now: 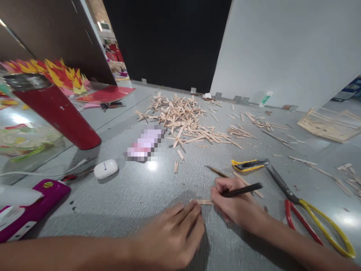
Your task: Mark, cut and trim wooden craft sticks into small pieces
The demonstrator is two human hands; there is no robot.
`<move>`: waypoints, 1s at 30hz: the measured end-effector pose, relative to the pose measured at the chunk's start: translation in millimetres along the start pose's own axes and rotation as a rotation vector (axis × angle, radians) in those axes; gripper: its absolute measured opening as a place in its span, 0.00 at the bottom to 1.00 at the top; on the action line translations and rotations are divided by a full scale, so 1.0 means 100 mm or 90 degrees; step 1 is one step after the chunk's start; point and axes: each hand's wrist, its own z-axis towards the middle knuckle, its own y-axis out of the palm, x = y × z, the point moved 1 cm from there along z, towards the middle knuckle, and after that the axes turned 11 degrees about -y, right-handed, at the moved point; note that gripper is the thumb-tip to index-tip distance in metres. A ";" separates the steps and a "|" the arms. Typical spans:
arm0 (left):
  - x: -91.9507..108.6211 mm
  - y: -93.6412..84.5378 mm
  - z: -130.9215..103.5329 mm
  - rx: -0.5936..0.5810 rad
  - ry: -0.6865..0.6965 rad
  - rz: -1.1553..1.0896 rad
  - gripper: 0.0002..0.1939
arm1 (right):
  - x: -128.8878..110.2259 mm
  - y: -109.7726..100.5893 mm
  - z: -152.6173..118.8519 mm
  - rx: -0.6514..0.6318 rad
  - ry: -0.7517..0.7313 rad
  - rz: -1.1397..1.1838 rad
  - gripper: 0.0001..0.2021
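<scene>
While the left hand [176,235] pinches one end of a short wooden strip [205,202] against the grey table [158,188], the right hand [238,205] grips a dark pen-like tool [242,190] above the strip's other end, its tip apparently hidden by the fingers. A yellow cutter [249,165] lies just beyond the right hand, near the open scissors [296,199], and a loose pile of wooden pieces [180,114] spreads farther back, behind a pixelated pink object [146,143].
</scene>
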 end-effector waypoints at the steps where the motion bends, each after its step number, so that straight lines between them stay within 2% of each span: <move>1: 0.00 0.00 0.00 -0.003 0.002 0.002 0.16 | 0.00 0.00 0.00 0.000 -0.001 0.000 0.19; 12: 0.00 -0.01 -0.04 -0.006 -0.025 -0.012 0.15 | -0.01 0.01 0.01 0.005 0.007 0.035 0.18; 15: -0.05 -0.03 -0.03 0.008 -0.072 -0.070 0.18 | -0.02 0.00 0.02 0.026 0.023 0.060 0.18; 18: -0.15 0.00 0.00 -0.039 -0.147 -0.116 0.20 | -0.01 -0.02 0.02 0.048 0.045 0.085 0.18; 20: -0.21 0.03 0.02 -0.072 -0.203 -0.159 0.18 | 0.01 -0.06 0.02 0.061 0.055 0.096 0.19; 23: -0.25 0.10 0.03 -0.108 -0.235 -0.201 0.12 | 0.02 -0.10 0.03 0.084 0.060 0.107 0.19; 27: -0.25 0.14 0.05 -0.131 -0.253 -0.137 0.09 | 0.01 -0.13 0.05 0.099 0.050 0.114 0.20; 30: -0.24 0.14 0.10 -0.128 -0.282 -0.073 0.14 | -0.01 -0.12 0.05 0.111 0.032 0.120 0.22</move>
